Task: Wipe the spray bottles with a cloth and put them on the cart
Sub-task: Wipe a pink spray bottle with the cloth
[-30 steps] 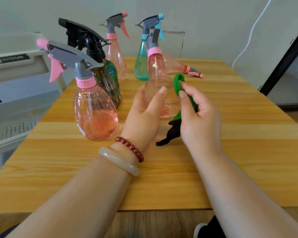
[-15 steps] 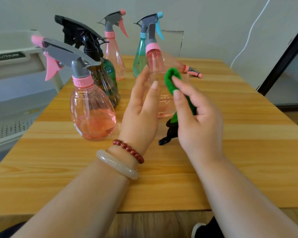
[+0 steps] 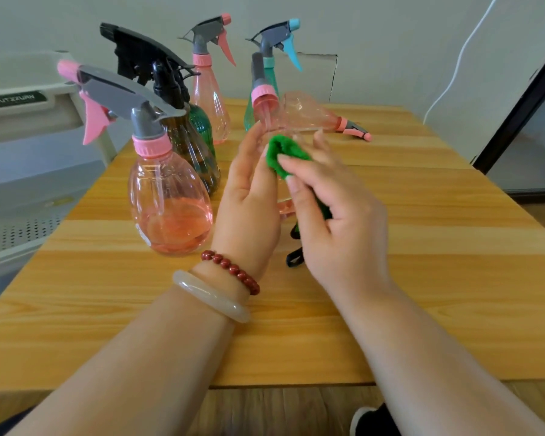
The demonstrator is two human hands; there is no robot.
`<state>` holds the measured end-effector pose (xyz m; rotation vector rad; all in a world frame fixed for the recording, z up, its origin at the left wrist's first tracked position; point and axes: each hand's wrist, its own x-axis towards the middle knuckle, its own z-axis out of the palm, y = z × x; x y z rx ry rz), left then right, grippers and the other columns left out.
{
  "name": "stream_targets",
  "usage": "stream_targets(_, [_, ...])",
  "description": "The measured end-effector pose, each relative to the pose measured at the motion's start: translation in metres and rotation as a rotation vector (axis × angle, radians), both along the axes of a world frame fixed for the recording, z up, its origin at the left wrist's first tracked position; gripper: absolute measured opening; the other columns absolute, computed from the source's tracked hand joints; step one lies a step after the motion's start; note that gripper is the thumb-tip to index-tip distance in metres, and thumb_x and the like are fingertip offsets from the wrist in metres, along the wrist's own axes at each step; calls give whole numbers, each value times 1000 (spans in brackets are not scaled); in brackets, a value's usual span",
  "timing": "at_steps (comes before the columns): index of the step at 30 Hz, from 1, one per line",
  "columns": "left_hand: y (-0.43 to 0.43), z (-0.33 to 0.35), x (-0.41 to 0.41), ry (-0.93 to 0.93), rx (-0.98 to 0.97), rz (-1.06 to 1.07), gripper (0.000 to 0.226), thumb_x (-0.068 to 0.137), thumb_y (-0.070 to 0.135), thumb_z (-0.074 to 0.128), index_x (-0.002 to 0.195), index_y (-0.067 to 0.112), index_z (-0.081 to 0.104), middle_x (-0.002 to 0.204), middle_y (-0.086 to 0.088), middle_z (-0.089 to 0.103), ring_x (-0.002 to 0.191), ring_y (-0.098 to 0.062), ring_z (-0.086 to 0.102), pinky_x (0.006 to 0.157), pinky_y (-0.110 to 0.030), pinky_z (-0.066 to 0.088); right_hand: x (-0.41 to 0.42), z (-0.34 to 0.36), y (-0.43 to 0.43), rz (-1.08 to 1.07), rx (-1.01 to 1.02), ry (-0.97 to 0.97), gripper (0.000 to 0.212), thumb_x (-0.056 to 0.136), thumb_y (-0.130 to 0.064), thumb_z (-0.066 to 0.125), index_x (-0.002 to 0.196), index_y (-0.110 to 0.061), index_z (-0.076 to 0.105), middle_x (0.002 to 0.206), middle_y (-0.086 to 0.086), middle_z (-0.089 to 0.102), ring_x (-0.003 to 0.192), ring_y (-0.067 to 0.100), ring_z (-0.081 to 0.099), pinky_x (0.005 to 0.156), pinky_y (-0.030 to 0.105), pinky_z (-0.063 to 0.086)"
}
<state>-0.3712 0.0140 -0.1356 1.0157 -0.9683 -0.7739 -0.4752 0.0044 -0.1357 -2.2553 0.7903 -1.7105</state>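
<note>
Fingers (image 3: 309, 168) of the right hand (image 3: 343, 225) pinch the green cloth (image 3: 283, 152); the left hand (image 3: 249, 202) grips the pink bottle (image 3: 265, 100). The cloth has slid leftward across it, so wiping goes on.

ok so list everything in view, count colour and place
table: 1, light wood, centre
cart: 1, grey, left of table
held bottle: 1, clear pink, tilted, centre
near bottle: 1, pink, part full, front left
back pink bottle: 1, pink, standing far side
lying bottle: 1, pink, on its side, far right
brown bottle: 1, dark brown, black head, behind near bottle
green bottle: 1, dark green, behind brown bottle
teal bottle: 1, teal, blue trigger, far side
cloth: 1, green, against held bottle
black item: 1, black, on table, unidentifiable
bead bracelet: 1, red, left wrist
bangle: 1, pale, left wrist
left hand: 1, grips held bottle
right hand: 1, fingers pinch cloth
</note>
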Motion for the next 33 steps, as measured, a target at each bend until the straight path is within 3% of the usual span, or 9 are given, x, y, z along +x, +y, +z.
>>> stream_targets(3, [2,0,-3,-15,-23,8,40,89,54,52,129,52,54,140,16,56,132,-16,53,108,-54,43,-8,8,-9,-113,325,-143,23,100,-17,54,116,-15,72,109,-13,70,104,-8,60,87,8,45])
stream_targets(6, [1,-1,-6,-8,-40,-2,43,88,56,51,130,51,53,140,14,56,133,-19,52,107,-55,42,-15,5,-14,-75,659,-285,24,102,-25,53,114,-22,73,94,-19,71,86,-9,62,74,9,44])
stream_targets(13, [-2,-3,0,-22,-16,-25,44,89,57,50,133,52,50,142,15,55,134,-15,51,109,-55,41,-10,3,0,48,126,-66,23,100,-12,55,118,-15,68,124,-13,61,128,-11,44,111,27,41])
stream_targets(16, [1,-1,-3,-47,-22,-34,39,97,48,47,136,45,51,138,23,55,132,-9,51,107,-52,45,-11,13,-2,-45,477,-240,20,101,-22,54,104,-36,68,103,-24,69,105,-8,62,87,13,47])
stream_targets(20, [0,3,-6,-63,-27,-54,39,99,47,44,138,44,48,139,22,53,132,-3,49,110,-43,42,-12,17,-9,176,982,-575,32,102,-29,53,79,-37,73,84,-7,74,78,14,68,69,32,55])
stream_targets(22, [3,4,-5,-138,1,-44,39,103,46,39,143,47,42,140,28,45,124,22,40,108,-11,34,-11,15,-9,128,859,-496,28,100,-32,54,85,-45,73,100,-12,74,98,13,68,87,36,55])
stream_targets(24, [6,3,-4,-243,32,-17,42,106,41,33,148,44,35,136,31,40,109,35,33,94,7,27,-11,14,-6,50,696,-395,23,101,-28,54,94,-45,69,107,-20,71,107,-1,63,90,21,49])
stream_targets(27, [5,1,-5,-230,19,-45,40,107,33,38,146,42,41,137,30,45,119,27,38,102,-3,35,-16,15,-6,-24,495,-244,23,101,-21,53,104,-41,64,101,-32,64,100,-16,58,82,4,40])
stream_targets(33, [3,4,-2,-18,3,-71,48,89,52,51,134,37,56,137,12,60,131,-9,53,108,-45,44,-9,8,1,-13,158,-59,21,98,-16,58,117,-17,67,107,-21,63,104,-10,58,87,6,41])
